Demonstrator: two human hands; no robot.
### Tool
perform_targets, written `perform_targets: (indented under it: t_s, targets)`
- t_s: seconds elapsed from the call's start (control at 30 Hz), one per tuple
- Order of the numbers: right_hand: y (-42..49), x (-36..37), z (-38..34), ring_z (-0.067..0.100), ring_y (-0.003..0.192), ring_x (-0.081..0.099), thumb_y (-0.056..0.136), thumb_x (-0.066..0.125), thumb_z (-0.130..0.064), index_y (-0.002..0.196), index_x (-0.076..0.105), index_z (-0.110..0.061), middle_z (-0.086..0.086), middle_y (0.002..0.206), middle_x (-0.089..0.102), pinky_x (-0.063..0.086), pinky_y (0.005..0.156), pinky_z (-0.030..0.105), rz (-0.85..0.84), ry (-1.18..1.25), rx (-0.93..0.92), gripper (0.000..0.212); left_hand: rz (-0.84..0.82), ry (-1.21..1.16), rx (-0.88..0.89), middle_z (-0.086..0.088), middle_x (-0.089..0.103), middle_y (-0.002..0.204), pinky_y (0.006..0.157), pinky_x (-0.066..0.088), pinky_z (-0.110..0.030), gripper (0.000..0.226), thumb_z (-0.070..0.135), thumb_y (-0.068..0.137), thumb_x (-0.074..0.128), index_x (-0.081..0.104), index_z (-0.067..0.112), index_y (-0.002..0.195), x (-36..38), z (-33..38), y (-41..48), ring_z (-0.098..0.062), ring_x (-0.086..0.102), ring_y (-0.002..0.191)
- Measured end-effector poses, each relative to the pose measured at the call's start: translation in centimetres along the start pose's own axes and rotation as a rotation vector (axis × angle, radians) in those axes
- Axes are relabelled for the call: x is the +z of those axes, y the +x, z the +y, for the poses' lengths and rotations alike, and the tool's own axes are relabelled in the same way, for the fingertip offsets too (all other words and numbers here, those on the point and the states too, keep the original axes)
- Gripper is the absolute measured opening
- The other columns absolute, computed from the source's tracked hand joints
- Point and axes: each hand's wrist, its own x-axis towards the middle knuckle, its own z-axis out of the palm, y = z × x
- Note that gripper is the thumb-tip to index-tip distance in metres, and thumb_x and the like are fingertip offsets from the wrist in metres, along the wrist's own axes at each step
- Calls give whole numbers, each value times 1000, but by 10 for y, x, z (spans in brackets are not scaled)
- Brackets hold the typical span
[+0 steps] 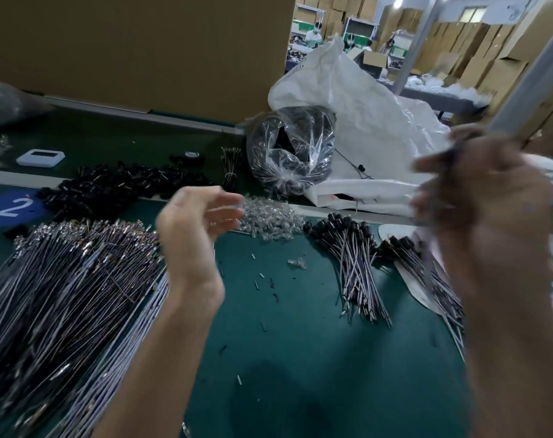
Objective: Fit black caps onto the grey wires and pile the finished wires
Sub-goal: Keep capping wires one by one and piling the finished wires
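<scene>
the left hand [199, 229] hangs above the green table [300, 343], fingers loosely curved and apart, holding nothing. the right hand [477, 197] is raised at the right edge, too blurred to tell whether it grips anything. bare grey wires [63, 279] lie in a big heap at the left, the black caps [111, 188] heaped just behind them. capped wires [354, 257] lie in a fanned pile right of centre, a clear bag [291, 150] of black parts further back
</scene>
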Motion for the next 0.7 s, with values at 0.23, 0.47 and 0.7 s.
perform_targets:
  t_s: [0.23,0.47,0.7]
  targets:
    - [-4,37,109,12,60,69,88,69,-9,109,59,-12,13,84,74,52,50,23,-77,-502,281,24,-328,181,-245,-13,75,88,65,57,-33,13,17,93,63,72,8,98,39,-62,-6,-20,67,71]
    - [-17,26,155,-1,58,66,79,78,-5,101,60,-18,-11,64,70,50,55,12,44,-597,232,30,-280,99,-489,-14,76,87,66,57,-24,5,10,87,70,75,7,87,24,-101,5,-18,70,72]
    - [-20,24,163,14,72,74,79,79,-5,93,72,-14,2,76,76,59,70,30,-80,-482,366,18,-105,91,-338,-5,75,86,73,55,-23,9,9,89,68,76,7,93,21,-109,7,-13,69,80]
